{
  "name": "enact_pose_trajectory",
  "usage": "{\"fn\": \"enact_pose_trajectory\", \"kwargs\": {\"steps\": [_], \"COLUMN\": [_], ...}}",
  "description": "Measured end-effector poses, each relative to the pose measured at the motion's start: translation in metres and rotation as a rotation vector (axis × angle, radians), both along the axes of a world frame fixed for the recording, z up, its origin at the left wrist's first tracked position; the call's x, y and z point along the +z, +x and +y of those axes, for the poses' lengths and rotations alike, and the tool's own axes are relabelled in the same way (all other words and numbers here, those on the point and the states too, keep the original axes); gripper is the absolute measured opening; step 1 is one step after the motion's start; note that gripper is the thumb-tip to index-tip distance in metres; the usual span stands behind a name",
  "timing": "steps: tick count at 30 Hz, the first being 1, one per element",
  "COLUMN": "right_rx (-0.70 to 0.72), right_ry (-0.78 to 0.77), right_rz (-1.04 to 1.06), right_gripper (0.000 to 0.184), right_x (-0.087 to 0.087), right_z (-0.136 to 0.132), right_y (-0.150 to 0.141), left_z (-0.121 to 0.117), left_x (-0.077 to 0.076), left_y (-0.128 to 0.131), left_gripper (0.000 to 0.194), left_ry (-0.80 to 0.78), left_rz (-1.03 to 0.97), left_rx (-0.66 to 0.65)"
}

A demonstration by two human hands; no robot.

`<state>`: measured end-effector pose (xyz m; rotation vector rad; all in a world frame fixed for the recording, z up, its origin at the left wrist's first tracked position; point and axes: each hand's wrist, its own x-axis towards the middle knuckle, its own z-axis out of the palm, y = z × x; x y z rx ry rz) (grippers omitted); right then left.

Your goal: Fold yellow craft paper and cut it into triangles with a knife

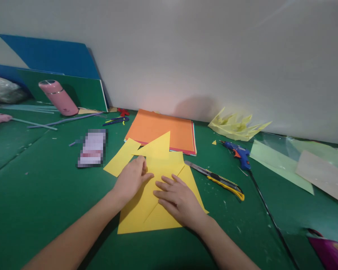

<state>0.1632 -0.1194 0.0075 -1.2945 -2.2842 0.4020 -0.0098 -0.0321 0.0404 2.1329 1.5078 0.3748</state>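
Yellow paper (pixel 135 221) lies on the green table in front of me, with a diagonal crease or edge across its lower part. My right hand (pixel 178 198) rests flat on it, open, fingers spread. At the sheet's upper left is my left hand (pixel 129 180), its fingers bent and its thumb stretched out apart from them over the paper. The left fingertips are partly hidden. A pointed yellow piece (pixel 157 146) and another yellow strip (pixel 122 157) lie just beyond my hands. To the right is a box cutter (pixel 216 180) with its blade out.
An orange sheet (pixel 160 127) tops a paper stack behind. Rightward lie a blue glue gun (pixel 239 152) with its cord, a pale yellow spiky paper piece (pixel 236 127) and a light green sheet (pixel 278 165). Leftward are a phone (pixel 92 148), a pink bottle (pixel 59 98) and leaning boards (pixel 87 92).
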Motion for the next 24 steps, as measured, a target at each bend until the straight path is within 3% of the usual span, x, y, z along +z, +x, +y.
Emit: {"fn": "enact_pose_trajectory", "kwargs": {"steps": [24], "right_rx": [-0.018], "right_ry": [0.034], "right_rz": [-0.007], "right_gripper": [0.024], "right_x": [0.0016], "right_z": [-0.0021], "right_y": [-0.0017], "left_z": [0.0028], "left_x": [-0.0025], "left_y": [-0.0019], "left_gripper": [0.028], "left_ry": [0.021], "left_rz": [-0.005], "left_rx": [-0.022]}}
